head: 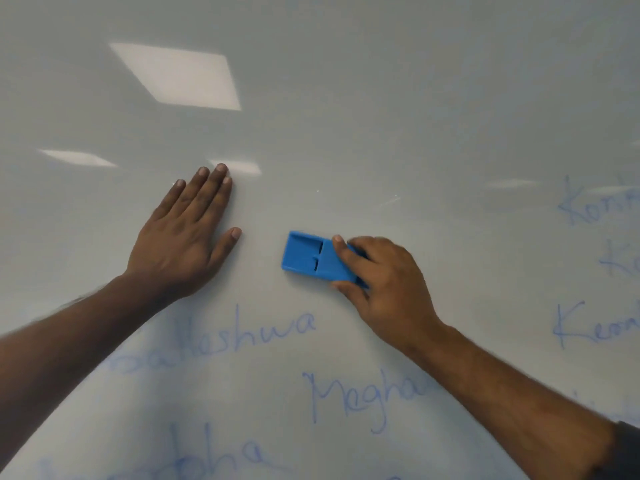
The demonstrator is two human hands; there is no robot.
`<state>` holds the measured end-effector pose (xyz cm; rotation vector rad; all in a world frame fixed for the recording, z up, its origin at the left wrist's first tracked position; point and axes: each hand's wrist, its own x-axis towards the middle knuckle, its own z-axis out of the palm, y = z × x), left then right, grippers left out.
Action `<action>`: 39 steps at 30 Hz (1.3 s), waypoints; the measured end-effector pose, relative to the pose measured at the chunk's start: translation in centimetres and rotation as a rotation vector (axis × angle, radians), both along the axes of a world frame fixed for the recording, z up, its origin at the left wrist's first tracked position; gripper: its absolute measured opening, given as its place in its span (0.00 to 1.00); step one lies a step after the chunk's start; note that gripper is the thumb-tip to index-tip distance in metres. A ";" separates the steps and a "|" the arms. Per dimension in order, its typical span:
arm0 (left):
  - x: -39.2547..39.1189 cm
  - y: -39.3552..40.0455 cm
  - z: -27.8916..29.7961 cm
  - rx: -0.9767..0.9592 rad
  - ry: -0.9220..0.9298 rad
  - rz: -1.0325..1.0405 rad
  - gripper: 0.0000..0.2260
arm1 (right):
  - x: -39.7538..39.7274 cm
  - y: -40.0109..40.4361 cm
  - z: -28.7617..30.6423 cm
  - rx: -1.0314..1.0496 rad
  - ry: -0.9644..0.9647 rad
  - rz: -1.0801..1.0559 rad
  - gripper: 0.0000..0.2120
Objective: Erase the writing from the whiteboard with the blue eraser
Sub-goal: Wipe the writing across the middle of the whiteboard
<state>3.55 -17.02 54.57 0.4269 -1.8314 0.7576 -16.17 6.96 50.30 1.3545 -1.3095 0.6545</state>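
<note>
**Blue eraser gripped on the board, writing below and to the right**

Nearest the camera, faint blue handwritten words (367,396) cross the glossy white whiteboard (381,116) between and beneath the two bare forearms, some partly covered by the arms. A dark sleeve cuff (627,452) shows at the lower right corner, on the right arm.

Further up, the right hand (384,282) grips the blue rectangular plastic eraser (311,259), fingers curled over its upper edge and thumb pressed along its lower edge, so the hand is closed around the eraser's right end. The eraser lies flat against the board, its free end pointing towards the left hand, with a ribbed top and a dark slot across the middle.

Well apart from it, the left hand (183,237) rests flat on the board, palm down, fingers held together and thumb spread out to the side, holding nothing.

More blue words (595,265) run off the edge beyond the right hand. Past both hands the board is bare, carrying bright reflections of ceiling lights (180,76).
</note>
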 end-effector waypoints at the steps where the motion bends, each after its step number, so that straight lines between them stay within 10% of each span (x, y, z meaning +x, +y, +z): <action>1: 0.2 -0.2 0.0 -0.004 -0.002 0.002 0.32 | 0.5 -0.7 0.2 -0.015 -0.032 0.018 0.26; 15: 4.3 -3.9 -2.3 0.039 0.069 -0.048 0.31 | 1.3 -0.8 -6.1 0.236 0.216 -0.016 0.22; 25: 4.3 -4.3 -2.8 0.039 0.140 -0.063 0.31 | 6.8 -6.5 -0.2 -0.002 -0.108 0.156 0.26; 39: 4.8 -4.0 -3.1 0.083 0.104 0.004 0.31 | 5.3 -6.6 -10.4 0.217 0.315 0.068 0.21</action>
